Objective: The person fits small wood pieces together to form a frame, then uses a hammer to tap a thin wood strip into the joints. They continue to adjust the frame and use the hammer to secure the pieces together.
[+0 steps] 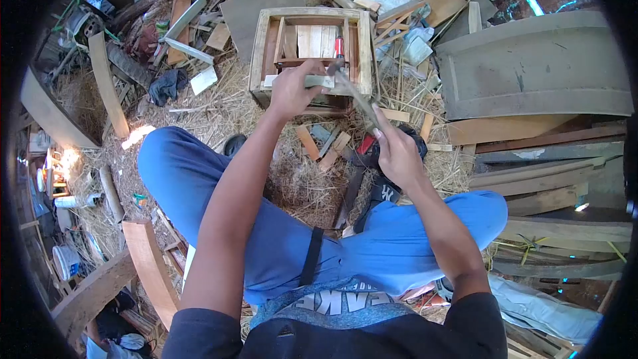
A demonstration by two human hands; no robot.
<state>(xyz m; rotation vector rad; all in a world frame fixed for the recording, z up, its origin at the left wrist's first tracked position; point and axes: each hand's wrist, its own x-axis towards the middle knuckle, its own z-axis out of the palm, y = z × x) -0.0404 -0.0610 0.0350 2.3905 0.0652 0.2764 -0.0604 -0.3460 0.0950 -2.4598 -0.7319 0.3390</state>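
Observation:
My right hand (399, 154) is wrapped round the handle of a hammer (357, 96), whose head is over the front of a wooden frame (365, 53). My left hand (292, 93) is at the frame's front edge, its fingers closed at a pale wood strip (319, 81); a small piece between the fingertips, if any, is too small to make out. A red-handled tool (339, 46) lies inside the frame, at its right side.
Wood offcuts (308, 143) lie on the straw-covered ground below the frame. Curved boards (531, 173) are stacked at the right, beneath a large panel (531, 66). More curved pieces (109, 86) stand at the left. A dark cap (382, 196) rests between my legs.

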